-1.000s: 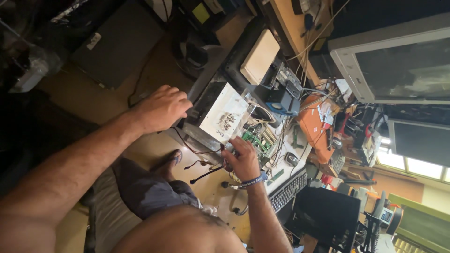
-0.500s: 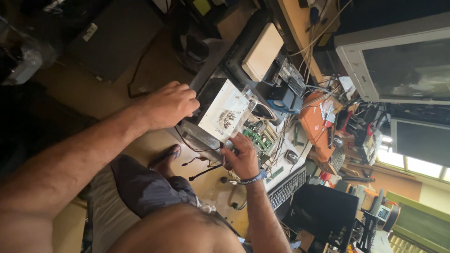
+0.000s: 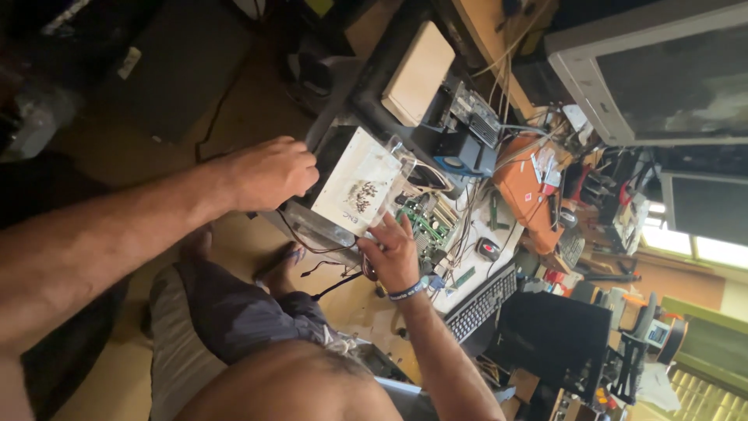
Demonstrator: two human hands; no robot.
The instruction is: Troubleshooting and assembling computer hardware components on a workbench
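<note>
Nearest: your lap, dark shorts (image 3: 241, 312), seat edge below. Your right hand (image 3: 393, 253) (wristband (image 3: 407, 291) on it) sits at the near edge of the white metal box (image 3: 358, 185), fingers spread and pressing its lower corner; whether it truly grips, can't tell, so call it touching. Vs. 1 s ago it has crept up a little toward the box corner, off the green circuit board (image 3: 425, 222) just beside it. Your left hand (image 3: 269, 171) is curled over the box's far-left edge, grasping it; a sec ago it lay flatter on top w/ fingers looser, so the hold has tightened. Box itself: same spot on the bench, tilted, label side up, btw both hands, thin black wires (image 3: 312, 249) trailing under it. Read: both hands now bracing the box, not shifted yet. Further out: keyboard (image 3: 483, 304), orange tool (image 3: 522, 183), beige unit (image 3: 417, 72), big monitor (image 3: 662, 70) at far right.
</note>
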